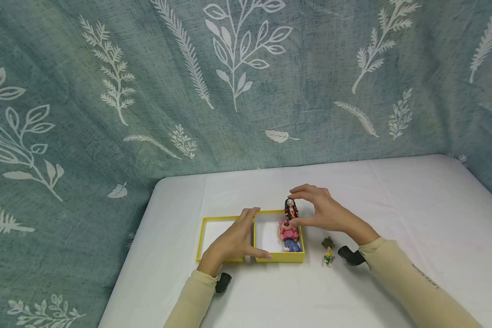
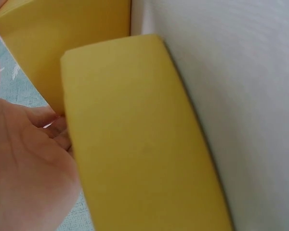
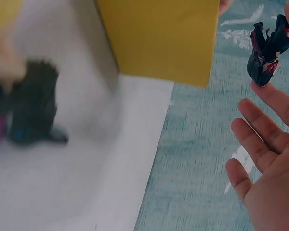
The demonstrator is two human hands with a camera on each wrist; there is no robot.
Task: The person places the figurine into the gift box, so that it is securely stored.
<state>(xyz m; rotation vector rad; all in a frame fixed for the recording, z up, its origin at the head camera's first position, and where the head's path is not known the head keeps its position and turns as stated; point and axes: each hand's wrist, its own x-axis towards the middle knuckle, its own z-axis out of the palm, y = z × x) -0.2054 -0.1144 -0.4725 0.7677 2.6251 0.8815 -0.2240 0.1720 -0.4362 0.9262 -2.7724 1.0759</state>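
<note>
My right hand (image 1: 325,210) pinches a small figurine (image 1: 291,208) with long black hair between thumb and fingertip, over the back right corner of a yellow box (image 1: 283,258). Dark and upright, the same figurine (image 3: 267,50) shows between the fingers in the right wrist view. A pink bear figurine (image 1: 288,230) lies inside the box along its right side, with a blue figure (image 1: 291,245) at its lower end. My left hand (image 1: 234,239) spans the box's left side, thumb at the front wall and fingers at the back corner, holding it; its palm (image 2: 29,163) shows in the left wrist view.
Left of the box, partly under my left hand, lies a second shallow yellow-rimmed tray (image 1: 199,239). A small figurine in green and yellow (image 1: 328,256) lies on the white table (image 1: 279,296), right of the box. Behind the table hangs a leaf-patterned blue-green cloth (image 1: 246,127).
</note>
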